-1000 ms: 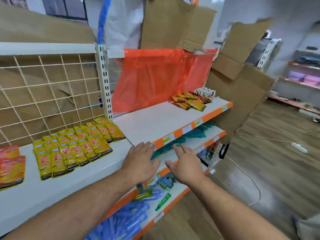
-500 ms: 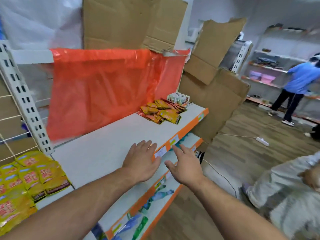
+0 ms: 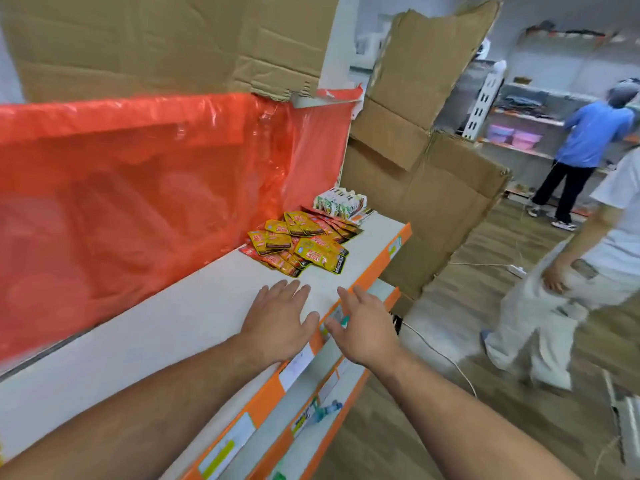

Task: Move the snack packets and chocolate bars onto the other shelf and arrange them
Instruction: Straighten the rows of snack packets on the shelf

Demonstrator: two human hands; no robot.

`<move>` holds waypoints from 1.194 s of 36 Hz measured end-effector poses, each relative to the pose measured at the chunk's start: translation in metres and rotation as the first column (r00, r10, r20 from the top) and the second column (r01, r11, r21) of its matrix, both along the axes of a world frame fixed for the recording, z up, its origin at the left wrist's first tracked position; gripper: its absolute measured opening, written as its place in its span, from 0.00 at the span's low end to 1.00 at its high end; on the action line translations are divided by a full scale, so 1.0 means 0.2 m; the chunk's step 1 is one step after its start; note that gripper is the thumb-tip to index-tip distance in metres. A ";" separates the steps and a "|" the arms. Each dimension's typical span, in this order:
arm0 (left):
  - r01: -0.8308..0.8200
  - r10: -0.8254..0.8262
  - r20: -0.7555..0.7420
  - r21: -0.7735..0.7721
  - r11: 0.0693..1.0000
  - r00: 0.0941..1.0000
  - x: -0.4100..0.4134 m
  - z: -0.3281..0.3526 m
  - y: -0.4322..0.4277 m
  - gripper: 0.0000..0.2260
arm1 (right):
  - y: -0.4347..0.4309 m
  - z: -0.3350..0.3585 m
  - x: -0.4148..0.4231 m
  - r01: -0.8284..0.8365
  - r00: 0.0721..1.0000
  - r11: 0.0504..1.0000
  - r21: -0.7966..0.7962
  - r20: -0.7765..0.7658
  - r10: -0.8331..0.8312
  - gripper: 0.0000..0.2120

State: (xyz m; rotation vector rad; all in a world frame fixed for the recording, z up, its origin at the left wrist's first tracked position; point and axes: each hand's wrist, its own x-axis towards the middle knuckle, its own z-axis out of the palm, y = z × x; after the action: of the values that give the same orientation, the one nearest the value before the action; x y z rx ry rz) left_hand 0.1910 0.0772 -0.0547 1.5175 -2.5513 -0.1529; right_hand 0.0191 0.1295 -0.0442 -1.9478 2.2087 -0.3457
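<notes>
Over shelf (image 3: 194, 320) edge, both hands flat w/ fingers spread, empty: left (image 3: 278, 323) above top, right (image 3: 367, 327) past lip.

You have bare shelf (image 3: 194, 306) running up to the heap of snack packets (image 3: 301, 242); the red plastic sheet (image 3: 138, 188) walls its back, and cardboard (image 3: 415, 188) stands past its far end.

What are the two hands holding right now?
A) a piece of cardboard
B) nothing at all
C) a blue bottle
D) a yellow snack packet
B: the left hand and the right hand are both spread open and empty, while the snack packets lie in a pile farther along the shelf.
</notes>
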 end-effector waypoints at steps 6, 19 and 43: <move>-0.045 0.045 0.000 -0.014 0.999 0.999 -0.16 -0.05 -0.17 0.41 | -0.25 -0.05 -0.16 -0.061 0.998 0.998 0.028 0.015 0.061 0.33; -0.481 0.540 -0.414 0.247 0.841 0.733 -0.60 -0.12 -0.47 0.14 | -0.89 -0.11 -0.55 -0.336 0.931 0.941 0.037 0.164 0.326 0.33; -0.598 0.853 -0.500 0.641 0.480 0.148 -0.72 -0.18 -0.64 0.11 | -1.27 -0.19 -0.64 -0.305 0.856 0.929 0.211 0.489 0.170 0.15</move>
State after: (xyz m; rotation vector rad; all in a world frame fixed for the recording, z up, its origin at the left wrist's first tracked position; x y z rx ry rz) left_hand 0.0474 -0.0507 -0.0910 2.0032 -0.8754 -0.8745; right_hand -0.1089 -0.1249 -0.0822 -1.7358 1.5947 -0.3857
